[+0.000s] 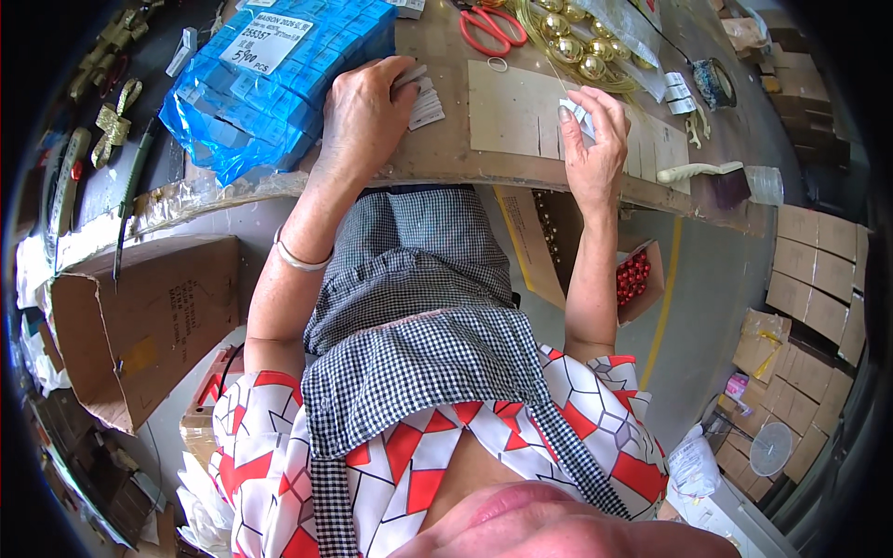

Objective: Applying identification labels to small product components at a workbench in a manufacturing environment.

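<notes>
My left hand (365,113) rests on the table beside a blue plastic pack (279,79), its fingers curled over a small fanned pile of white paper tags (428,104). The fingertips are partly hidden, but the tags' edges show at them. On the right, my right hand (600,149) is raised over the table edge with a small white tag (577,112) pinched between thumb and fingers. A thin thread runs up from near these fingers toward shiny gold balls (591,60). Under that hand lies a cream board (512,116) with short dark marks or slits.
Red-handled scissors (493,33) lie behind the board. A tape roll (712,84) and a white-handled brush (702,172) sit at the right. Gold bows (113,126) and a pen-like tool (130,195) are at the left. Below stand a cardboard box (149,316) and a box of red balls (634,276).
</notes>
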